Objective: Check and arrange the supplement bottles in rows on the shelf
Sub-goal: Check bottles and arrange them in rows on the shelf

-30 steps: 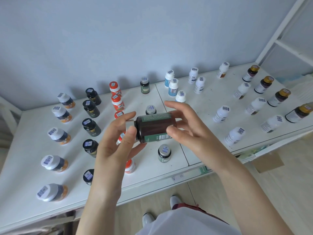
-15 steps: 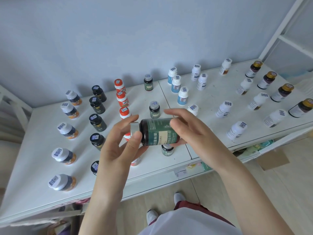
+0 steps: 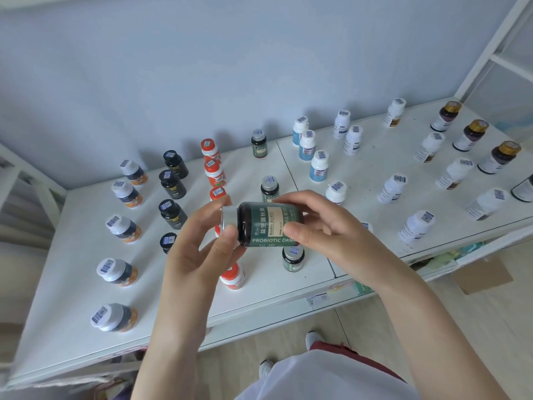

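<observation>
Head view: green-label bottle (image 3: 269, 225) sideways above shelf (image 3: 72, 226); left hand (image 3: 199, 249) grip pinching silver cap end, right hand (image 3: 323, 226) grip clasping base end.

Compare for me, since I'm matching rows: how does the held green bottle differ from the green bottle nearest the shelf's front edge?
The held green bottle lies sideways between left hand and right hand; the front green bottle stands upright on the shelf. The held one's label faces the camera; the standing one shows its stickered cap. Both share green labels, silver caps.
</observation>
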